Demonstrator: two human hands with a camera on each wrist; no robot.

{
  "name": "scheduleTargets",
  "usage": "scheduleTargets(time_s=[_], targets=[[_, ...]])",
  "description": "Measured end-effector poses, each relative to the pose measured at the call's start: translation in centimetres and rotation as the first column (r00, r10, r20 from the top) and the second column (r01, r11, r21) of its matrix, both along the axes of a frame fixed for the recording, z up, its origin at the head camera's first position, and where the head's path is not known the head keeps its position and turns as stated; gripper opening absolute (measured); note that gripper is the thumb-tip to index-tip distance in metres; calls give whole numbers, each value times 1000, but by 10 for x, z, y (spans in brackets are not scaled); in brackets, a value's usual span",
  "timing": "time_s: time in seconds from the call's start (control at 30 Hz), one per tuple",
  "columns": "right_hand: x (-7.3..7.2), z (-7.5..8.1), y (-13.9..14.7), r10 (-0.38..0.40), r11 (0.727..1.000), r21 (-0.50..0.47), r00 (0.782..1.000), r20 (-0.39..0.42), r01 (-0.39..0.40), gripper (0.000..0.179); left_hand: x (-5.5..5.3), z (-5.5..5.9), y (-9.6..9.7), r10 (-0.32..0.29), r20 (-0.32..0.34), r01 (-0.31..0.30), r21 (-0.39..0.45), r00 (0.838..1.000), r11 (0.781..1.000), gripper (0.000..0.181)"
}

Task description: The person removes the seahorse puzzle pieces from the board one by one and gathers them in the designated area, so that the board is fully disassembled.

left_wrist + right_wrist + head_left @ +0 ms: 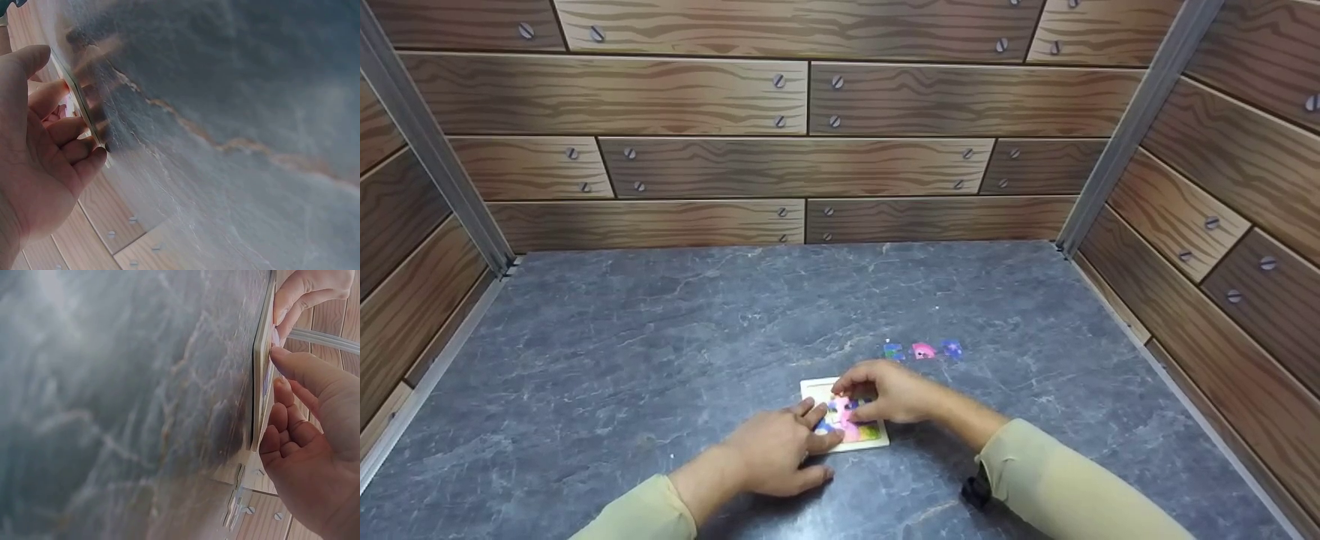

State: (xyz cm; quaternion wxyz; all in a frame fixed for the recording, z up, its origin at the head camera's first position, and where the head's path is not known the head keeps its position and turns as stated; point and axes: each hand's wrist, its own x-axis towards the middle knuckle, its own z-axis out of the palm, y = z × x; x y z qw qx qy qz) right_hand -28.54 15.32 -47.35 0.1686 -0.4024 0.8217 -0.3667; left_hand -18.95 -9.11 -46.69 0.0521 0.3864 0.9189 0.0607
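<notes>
A small puzzle board with a pale frame lies on the table, partly filled with colourful pieces. My left hand rests over its left side, fingers spread and fingertips on the board and its pieces. In the left wrist view, those fingers reach along the board's edge. From the right, my right hand comes over the board with thumb and forefinger pinching a pink puzzle piece. The right wrist view shows the thumb close over the board's face, with the other fingers loosely curled.
Beyond the board, three loose puzzle pieces lie in a row: a blue-green one, a pink one and a purple-blue one. The grey marbled table is enclosed by wood-patterned walls at the back and sides.
</notes>
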Motion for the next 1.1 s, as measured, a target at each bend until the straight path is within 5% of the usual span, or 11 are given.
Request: scheduleTargets(time_s=[0.33,1.1], targets=[[-1,8,3,-25,999,28,995,-96,28,36,1,1,-1,5,28,-5,-3,1000,1000,54],[-14,26,60,-134,991,-12,982,-135,134,39,-1,1,0,10,65,-10,4,998,1000,55]])
